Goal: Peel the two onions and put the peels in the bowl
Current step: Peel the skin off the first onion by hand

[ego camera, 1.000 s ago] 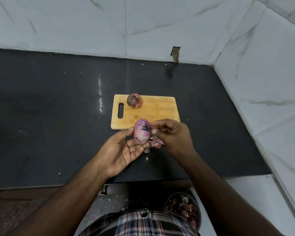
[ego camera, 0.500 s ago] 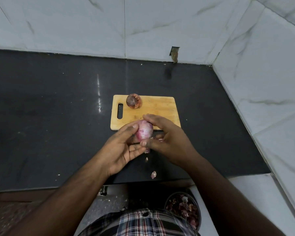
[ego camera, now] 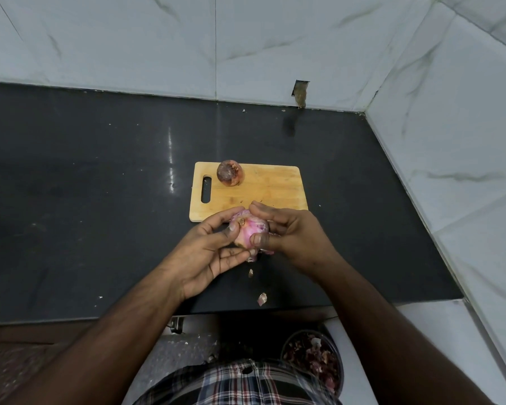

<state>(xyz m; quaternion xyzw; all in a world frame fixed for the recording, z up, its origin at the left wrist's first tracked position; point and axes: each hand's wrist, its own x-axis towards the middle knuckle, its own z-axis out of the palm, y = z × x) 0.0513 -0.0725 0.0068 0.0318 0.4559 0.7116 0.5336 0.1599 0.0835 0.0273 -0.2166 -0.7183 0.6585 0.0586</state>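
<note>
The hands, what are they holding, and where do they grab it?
Both hold one pink onion: left hand cups its left side and underside, right hand grips its right side.

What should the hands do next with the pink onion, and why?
Probably pull off the last loose skin and drop it into the bowl. Both the left hand and the right hand grip the pink onion, and shreds of peel dangle beneath it. Two scraps already lie on the black counter, so they need gathering too. The second onion waits unpeeled on the cutting board.
</note>
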